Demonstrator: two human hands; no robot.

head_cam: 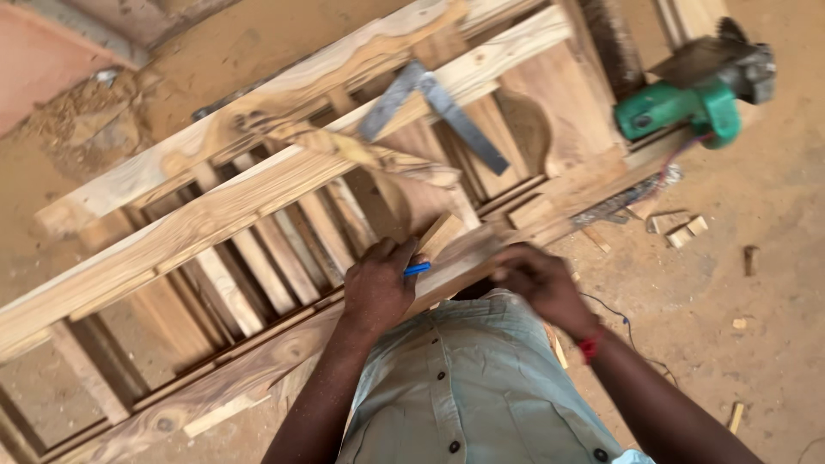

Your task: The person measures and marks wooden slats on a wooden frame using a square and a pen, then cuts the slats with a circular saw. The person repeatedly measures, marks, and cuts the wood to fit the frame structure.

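Left hand (378,288) curling shut around blue pen (418,269), resting on wooden frame (215,219). Right hand (540,282) blurring, seemingly pressing frame's near rail; grip unclear. Small wood block (440,234) lying just beyond pen. Risk: frame shifting under uneven pressure, pen mark drifting.

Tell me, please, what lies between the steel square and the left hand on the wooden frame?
In the head view, between the steel square and the left hand run a long pale plank and slats of the frame. A small wood block sits just above the hand.
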